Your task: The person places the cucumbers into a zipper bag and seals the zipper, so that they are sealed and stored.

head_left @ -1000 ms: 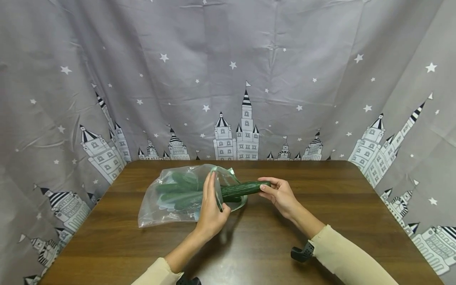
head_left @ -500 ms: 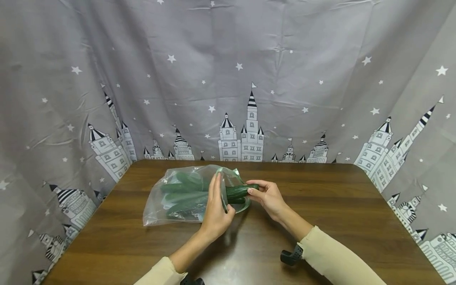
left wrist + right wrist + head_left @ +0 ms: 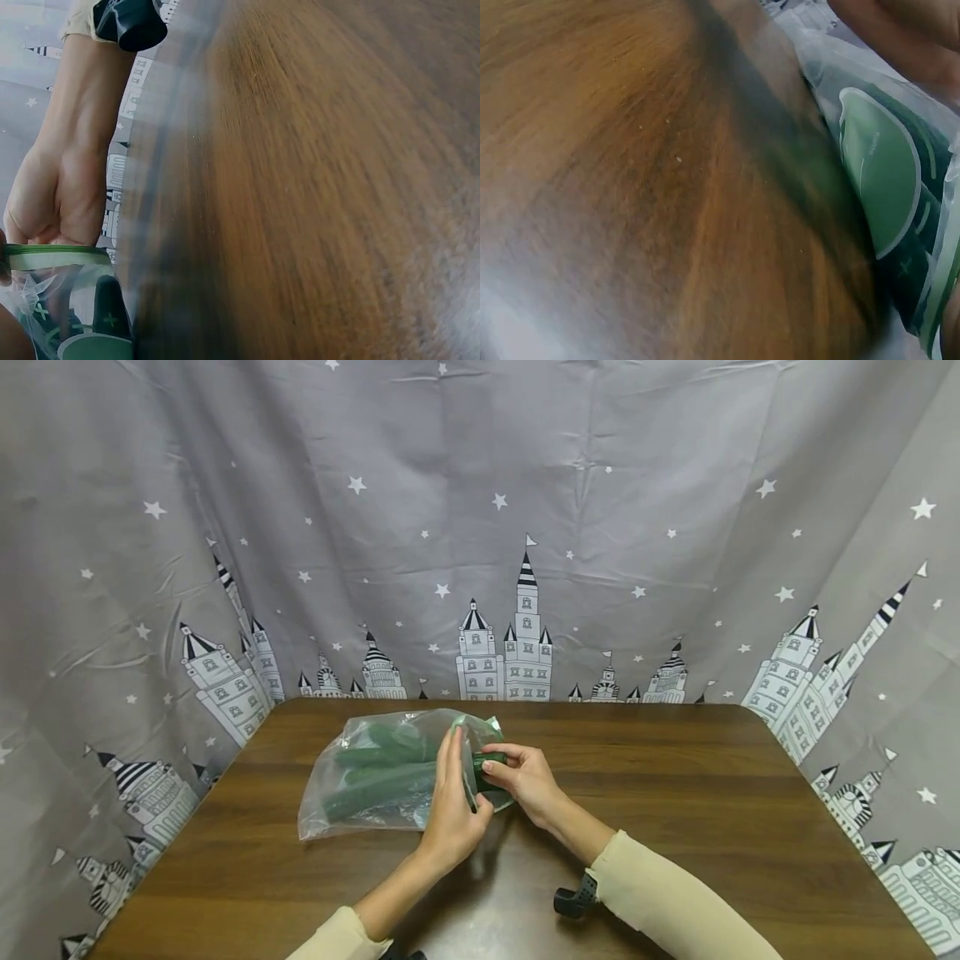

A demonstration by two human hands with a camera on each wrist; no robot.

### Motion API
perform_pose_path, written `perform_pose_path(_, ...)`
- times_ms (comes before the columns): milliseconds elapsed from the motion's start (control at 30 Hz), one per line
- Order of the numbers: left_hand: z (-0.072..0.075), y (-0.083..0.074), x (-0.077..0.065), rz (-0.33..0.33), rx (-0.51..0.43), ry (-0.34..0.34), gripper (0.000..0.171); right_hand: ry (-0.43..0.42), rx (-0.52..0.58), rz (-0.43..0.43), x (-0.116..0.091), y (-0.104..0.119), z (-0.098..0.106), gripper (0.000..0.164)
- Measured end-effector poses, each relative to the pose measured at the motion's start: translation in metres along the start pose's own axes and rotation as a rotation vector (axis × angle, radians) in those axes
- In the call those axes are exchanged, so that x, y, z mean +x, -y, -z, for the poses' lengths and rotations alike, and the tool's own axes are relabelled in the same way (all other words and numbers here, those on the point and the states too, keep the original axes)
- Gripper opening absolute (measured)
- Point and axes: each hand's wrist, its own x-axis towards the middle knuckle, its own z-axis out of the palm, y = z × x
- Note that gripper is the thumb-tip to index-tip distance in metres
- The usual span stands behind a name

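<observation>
A clear zip bag [image 3: 318, 814] with a green-edged mouth lies on the table, its opening facing right. Through the plastic show several cucumbers [image 3: 378, 787]. My left hand [image 3: 452, 822] holds the near side of the bag's mouth, fingers extended up along it and thumb at the rim. In my right hand [image 3: 531, 783], thumb and fingers pinch the end of a cucumber [image 3: 486, 770], most of which is inside the bag. The left wrist view shows the right hand behind the green zip strip [image 3: 64, 257]. A green printed label [image 3: 881, 172] on the bag fills part of the right wrist view.
The brown wooden table [image 3: 675, 793] extends around the bag. Behind it hangs a grey curtain [image 3: 600, 527] printed with castles and stars. A black wrist device [image 3: 576, 897] sits by the right sleeve.
My right hand has moved left, pushing the cucumber deeper into the bag until only its end shows at the mouth. My left hand keeps its hold on the bag. The view has shifted slightly.
</observation>
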Motion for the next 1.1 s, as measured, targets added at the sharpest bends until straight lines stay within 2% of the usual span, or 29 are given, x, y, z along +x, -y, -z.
perform_pose_path(67,0.0,0.0,0.0,-0.005,0.004,0.004,0.11,0.013,-0.088,0.003,0.001,0.001,0.002,0.036)
perform_pose_path(100,0.0,0.0,0.0,-0.009,0.006,0.006,0.11,0.016,-0.169,0.019,0.001,0.002,0.003,0.035)
perform_pose_path(267,0.001,0.001,0.001,-0.017,0.011,0.008,0.111,-0.016,-0.698,0.179,0.001,0.014,0.01,0.028)
perform_pose_path(333,0.002,0.001,0.001,-0.016,0.012,0.007,0.111,-0.019,-0.817,0.221,0.0,0.019,0.012,0.027)
perform_pose_path(367,0.002,0.0,0.001,-0.015,0.011,0.007,0.111,-0.011,-0.838,0.239,0.0,0.021,0.013,0.026)
perform_pose_path(567,-0.001,0.002,-0.002,-0.026,0.044,0.046,0.111,0.066,-0.772,0.271,-0.004,0.033,0.029,0.024)
perform_pose_path(700,-0.002,0.002,-0.003,-0.032,0.061,0.057,0.11,0.103,-0.724,0.246,-0.007,0.039,0.042,0.03)
perform_pose_path(900,-0.002,0.002,-0.004,-0.032,0.061,0.07,0.11,0.116,-0.659,0.231,-0.013,0.045,0.061,0.033)
perform_pose_path(1100,-0.004,0.001,-0.005,-0.008,0.051,0.093,0.11,0.107,-0.655,0.198,-0.019,0.056,0.075,0.033)
